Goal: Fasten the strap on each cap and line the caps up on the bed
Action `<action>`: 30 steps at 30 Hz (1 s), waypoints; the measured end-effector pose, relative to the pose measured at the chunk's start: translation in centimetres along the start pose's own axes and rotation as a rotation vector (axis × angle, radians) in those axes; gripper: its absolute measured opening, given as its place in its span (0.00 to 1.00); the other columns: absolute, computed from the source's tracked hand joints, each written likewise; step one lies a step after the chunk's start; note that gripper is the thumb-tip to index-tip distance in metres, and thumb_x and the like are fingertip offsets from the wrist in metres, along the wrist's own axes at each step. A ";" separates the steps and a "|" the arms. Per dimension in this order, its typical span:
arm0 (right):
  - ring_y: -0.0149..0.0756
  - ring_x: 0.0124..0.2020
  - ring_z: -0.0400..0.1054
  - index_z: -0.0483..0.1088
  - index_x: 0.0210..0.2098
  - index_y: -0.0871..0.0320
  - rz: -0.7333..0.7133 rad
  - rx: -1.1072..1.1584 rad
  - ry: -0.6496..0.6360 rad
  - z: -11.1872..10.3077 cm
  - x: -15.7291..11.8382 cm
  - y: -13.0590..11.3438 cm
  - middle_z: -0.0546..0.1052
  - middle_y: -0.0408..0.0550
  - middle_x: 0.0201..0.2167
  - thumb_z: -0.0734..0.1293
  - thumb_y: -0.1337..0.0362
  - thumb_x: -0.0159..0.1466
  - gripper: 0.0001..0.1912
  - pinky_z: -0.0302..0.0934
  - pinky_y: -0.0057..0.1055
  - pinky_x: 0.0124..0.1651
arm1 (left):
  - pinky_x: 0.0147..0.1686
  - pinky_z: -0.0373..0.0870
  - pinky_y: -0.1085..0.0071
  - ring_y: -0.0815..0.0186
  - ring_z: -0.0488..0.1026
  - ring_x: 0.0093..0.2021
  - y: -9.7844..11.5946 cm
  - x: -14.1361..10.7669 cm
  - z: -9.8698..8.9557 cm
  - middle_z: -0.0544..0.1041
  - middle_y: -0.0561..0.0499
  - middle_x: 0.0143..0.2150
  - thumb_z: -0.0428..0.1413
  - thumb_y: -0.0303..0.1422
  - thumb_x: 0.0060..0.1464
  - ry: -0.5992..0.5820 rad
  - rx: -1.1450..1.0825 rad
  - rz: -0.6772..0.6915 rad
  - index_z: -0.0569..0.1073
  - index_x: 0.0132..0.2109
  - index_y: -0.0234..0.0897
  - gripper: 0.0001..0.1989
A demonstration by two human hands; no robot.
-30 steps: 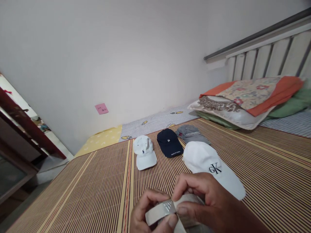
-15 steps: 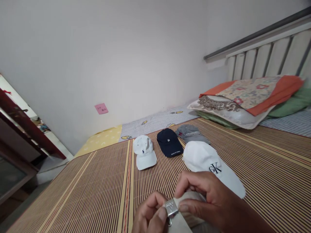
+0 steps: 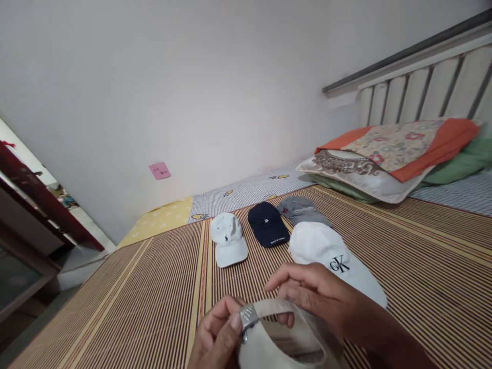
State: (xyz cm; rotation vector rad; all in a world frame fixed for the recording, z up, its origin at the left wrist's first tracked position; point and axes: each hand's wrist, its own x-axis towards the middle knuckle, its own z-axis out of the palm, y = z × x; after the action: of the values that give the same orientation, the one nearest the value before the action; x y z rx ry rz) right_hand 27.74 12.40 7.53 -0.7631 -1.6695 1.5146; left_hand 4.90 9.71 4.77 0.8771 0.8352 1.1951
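Note:
A beige cap (image 3: pixel 261 346) is at the bottom centre, its rear opening and strap facing up. My left hand (image 3: pixel 221 330) pinches the strap's metal buckle (image 3: pixel 248 315) between thumb and fingers. Across the opening, my right hand (image 3: pixel 315 292) is curled over the strap and the cap's far side, with fingertips showing through the opening. Beyond my hands lie a white cap with a CK logo (image 3: pixel 326 246), a small white cap (image 3: pixel 229 241), a navy cap (image 3: pixel 268 225) and a grey cap (image 3: pixel 303 209).
The caps rest on a striped bamboo mat (image 3: pixel 154 297). Stacked pillows (image 3: pixel 384 159) lie at the back right, below a slatted headboard (image 3: pixel 415 92). A pink note (image 3: pixel 159 170) is on the wall. At the far left is a dark red door (image 3: pixel 38 189).
The beige cap has turned and come further into view, showing its rear opening. My left hand has moved left with the buckle; my right hand has shifted from the strap beside the buckle.

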 end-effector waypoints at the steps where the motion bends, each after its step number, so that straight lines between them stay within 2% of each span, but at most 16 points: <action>1: 0.34 0.34 0.70 0.74 0.48 0.56 0.004 0.000 -0.024 -0.3 0.2 0.4 0.77 0.44 0.31 0.64 0.49 0.71 0.18 0.60 0.30 0.37 | 0.29 0.58 0.72 0.71 0.63 0.26 0.2 0.1 -0.1 0.71 0.55 0.26 0.72 0.44 0.45 0.015 -0.019 0.014 0.72 0.26 0.36 0.20; 4: 0.32 0.32 0.65 0.75 0.47 0.58 -0.039 0.035 -0.077 -0.9 0.7 1.7 0.73 0.41 0.30 0.70 0.50 0.67 0.18 0.56 0.29 0.35 | 0.28 0.59 0.73 0.71 0.63 0.25 0.8 0.1 -0.2 0.72 0.55 0.25 0.74 0.43 0.42 0.033 -0.050 0.033 0.71 0.24 0.36 0.22; 6: 0.29 0.32 0.62 0.74 0.47 0.57 -0.079 0.118 -0.063 -1.1 0.9 2.3 0.70 0.40 0.31 0.73 0.51 0.65 0.18 0.53 0.27 0.34 | 0.27 0.58 0.74 0.72 0.63 0.25 0.9 0.1 -0.2 0.72 0.56 0.24 0.75 0.43 0.39 0.044 -0.036 0.029 0.70 0.23 0.36 0.23; 9: 0.28 0.30 0.60 0.72 0.47 0.56 -0.155 0.222 -0.015 -1.0 1.1 2.5 0.69 0.40 0.31 0.71 0.51 0.67 0.16 0.52 0.25 0.32 | 0.26 0.57 0.75 0.73 0.62 0.24 0.7 0.2 -0.1 0.71 0.56 0.24 0.75 0.43 0.38 0.037 0.032 0.025 0.69 0.23 0.36 0.24; 12: 0.27 0.29 0.59 0.72 0.45 0.55 -0.206 0.221 -0.002 -1.1 1.1 2.2 0.68 0.39 0.30 0.70 0.52 0.69 0.14 0.51 0.25 0.30 | 0.26 0.56 0.76 0.73 0.62 0.24 0.5 0.4 0.3 0.71 0.56 0.23 0.76 0.45 0.36 0.031 0.088 0.013 0.68 0.23 0.35 0.26; 17: 0.30 0.30 0.60 0.72 0.44 0.56 -0.173 0.158 0.017 -1.4 0.7 1.8 0.69 0.41 0.30 0.69 0.51 0.69 0.15 0.53 0.26 0.31 | 0.25 0.54 0.77 0.75 0.61 0.23 0.3 0.6 0.8 0.69 0.58 0.21 0.77 0.44 0.32 0.045 0.047 0.016 0.66 0.22 0.36 0.28; 23: 0.30 0.31 0.59 0.72 0.44 0.56 -0.114 0.128 0.050 -1.3 0.8 1.7 0.68 0.41 0.31 0.68 0.49 0.68 0.16 0.52 0.28 0.33 | 0.25 0.53 0.75 0.73 0.60 0.22 0.2 0.7 0.6 0.70 0.56 0.22 0.77 0.44 0.33 0.002 -0.014 -0.043 0.65 0.23 0.37 0.28; 30: 0.32 0.31 0.58 0.72 0.43 0.55 -0.091 0.143 0.088 -1.1 0.8 1.5 0.67 0.41 0.30 0.69 0.49 0.68 0.16 0.51 0.30 0.34 | 0.26 0.51 0.75 0.74 0.57 0.23 0.0 0.8 0.8 0.68 0.57 0.22 0.77 0.45 0.33 -0.015 0.010 -0.004 0.63 0.23 0.37 0.30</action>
State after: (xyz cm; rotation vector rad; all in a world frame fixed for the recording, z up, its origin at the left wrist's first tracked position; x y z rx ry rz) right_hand 28.14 13.86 6.17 -0.6591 -1.4932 1.4974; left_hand 5.71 10.38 5.07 0.8910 0.8314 1.1808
